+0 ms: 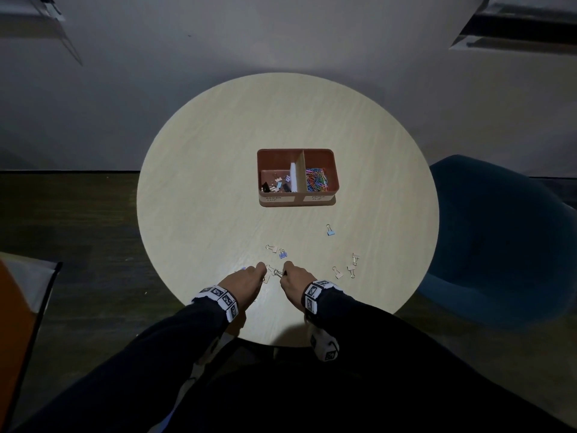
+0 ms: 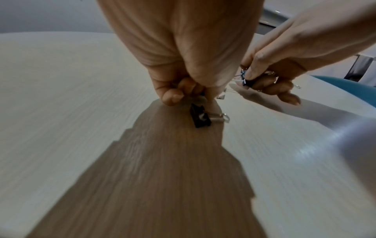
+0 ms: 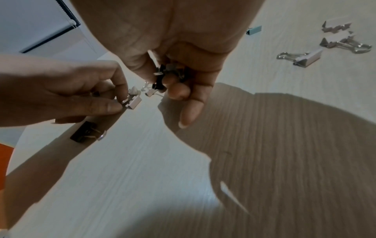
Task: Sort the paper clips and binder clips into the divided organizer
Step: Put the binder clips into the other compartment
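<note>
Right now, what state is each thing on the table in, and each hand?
Reddish-brown divided organizer: upright, open-topped, partly filled.
Colourful paper clips: piled in its right compartment.
Loose light-blue binder clip: lying alone on the round pale wooden table.
Left hand: pinching a white binder clip.
Right hand: gripping a black binder clip.

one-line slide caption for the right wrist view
Right hand grips a black binder clip; left hand pinches a white one.
</note>
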